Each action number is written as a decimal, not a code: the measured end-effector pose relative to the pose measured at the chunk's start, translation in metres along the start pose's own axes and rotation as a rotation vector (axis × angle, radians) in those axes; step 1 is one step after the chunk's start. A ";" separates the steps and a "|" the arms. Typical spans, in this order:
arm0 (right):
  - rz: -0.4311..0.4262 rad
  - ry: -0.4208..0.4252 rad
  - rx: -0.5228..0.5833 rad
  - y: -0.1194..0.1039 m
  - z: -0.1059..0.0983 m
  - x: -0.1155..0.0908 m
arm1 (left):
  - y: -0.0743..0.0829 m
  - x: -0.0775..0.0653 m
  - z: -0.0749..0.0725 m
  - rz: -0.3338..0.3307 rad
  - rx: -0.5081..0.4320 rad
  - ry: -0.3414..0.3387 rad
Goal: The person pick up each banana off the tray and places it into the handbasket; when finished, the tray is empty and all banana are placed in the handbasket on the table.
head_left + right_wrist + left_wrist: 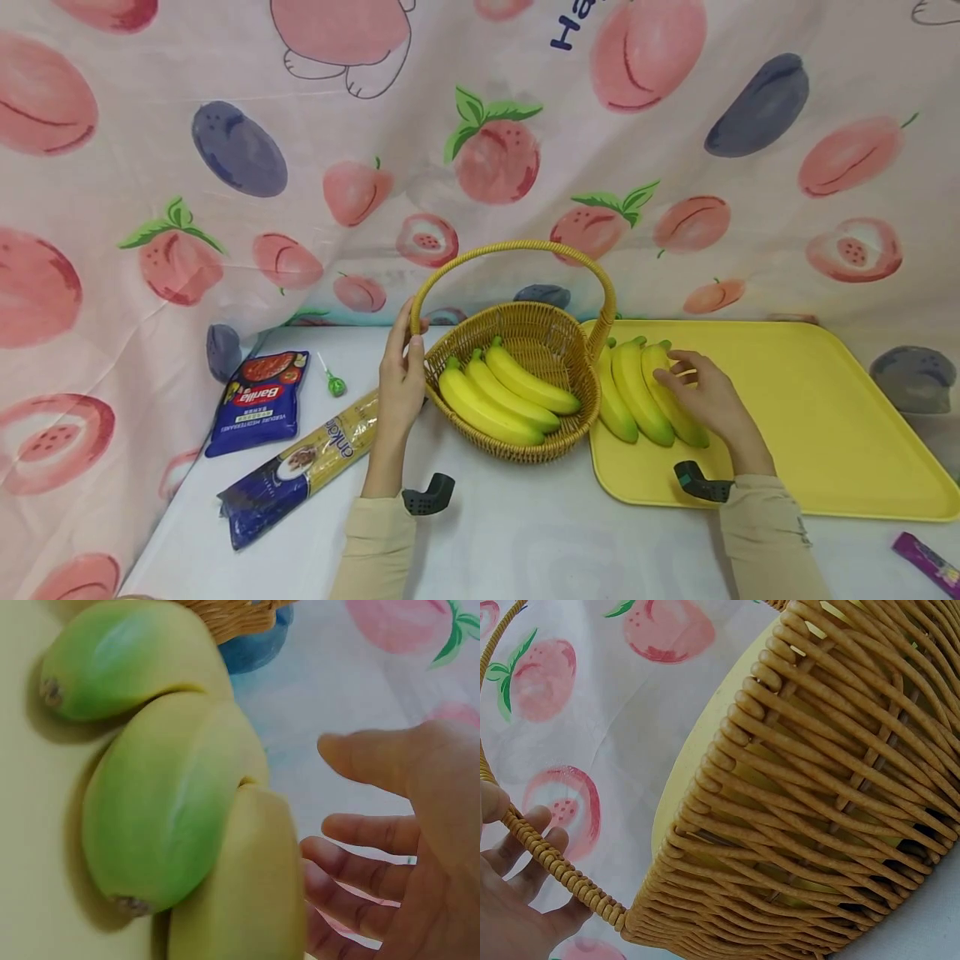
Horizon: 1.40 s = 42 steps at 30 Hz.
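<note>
In the head view, my left hand (402, 371) is at the left side of a wicker basket (517, 454). The left wrist view shows its thumb and fingers around the foot of the basket's handle (566, 874). Three yellow bananas (517, 392) with green ends lie side by side inside the basket. Beside it, three more bananas (643, 392) rest on the left end of a yellow tray (810, 417). Over the rightmost of these is my right hand (708, 396), fingers loosely bent. In the right wrist view, a gap shows between its fingertips and the bananas (165, 802).
Left of the basket lie a long pasta packet (307, 471), a dark blue Barilla pouch (258, 404) and a green lollipop (335, 383). A purple wrapped packet (928, 562) is at the lower right, in front of the tray. A fruit-print cloth (480, 50) hangs behind the table.
</note>
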State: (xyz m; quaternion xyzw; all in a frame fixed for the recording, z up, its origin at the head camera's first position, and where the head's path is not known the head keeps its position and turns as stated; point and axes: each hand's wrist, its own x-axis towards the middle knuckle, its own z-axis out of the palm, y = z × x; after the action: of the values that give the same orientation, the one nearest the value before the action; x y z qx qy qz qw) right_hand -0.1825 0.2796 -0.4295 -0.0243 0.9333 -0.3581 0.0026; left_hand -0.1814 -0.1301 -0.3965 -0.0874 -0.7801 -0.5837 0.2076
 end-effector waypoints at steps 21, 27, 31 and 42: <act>0.120 -0.131 -0.063 0.013 0.011 0.004 | -0.004 0.000 0.000 -0.001 0.002 0.002; 0.109 -0.123 -0.034 0.014 0.010 0.003 | -0.003 0.000 0.000 0.012 -0.008 0.003; 0.107 -0.110 -0.015 0.016 0.008 0.003 | -0.004 0.000 0.000 0.011 -0.009 0.004; 0.091 -0.092 0.042 0.011 0.002 0.001 | -0.004 0.000 0.000 0.006 0.000 0.004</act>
State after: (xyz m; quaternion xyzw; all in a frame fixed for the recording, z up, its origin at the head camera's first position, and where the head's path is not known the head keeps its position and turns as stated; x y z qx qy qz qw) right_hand -0.1835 0.2870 -0.4382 0.0018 0.9247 -0.3756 0.0623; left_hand -0.1831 -0.1309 -0.4002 -0.0883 -0.7795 -0.5832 0.2108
